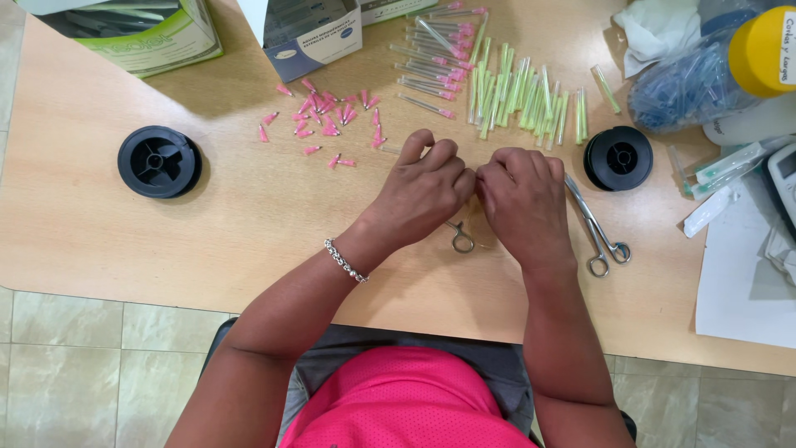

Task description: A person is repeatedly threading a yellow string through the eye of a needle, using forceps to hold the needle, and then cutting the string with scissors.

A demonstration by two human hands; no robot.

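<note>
My left hand [423,192] and my right hand [524,195] meet knuckle to knuckle over the middle of the wooden table [207,224], fingers curled in. Whatever sits between the fingertips is hidden. A metal tool's ring handle [461,241] pokes out from under my left hand. Steel forceps [599,232] lie just right of my right hand. Loose pink needle hubs [327,116] are scattered beyond my left hand. Capped needles with pink hubs [435,58] and green sheaths [522,95] lie further back.
Two black spools rest on the table, one at the left [157,161] and one at the right [618,158]. Cardboard boxes [311,33] stand at the back. A yellow-capped bottle [759,54], plastic bags [684,87] and white paper [746,282] crowd the right side.
</note>
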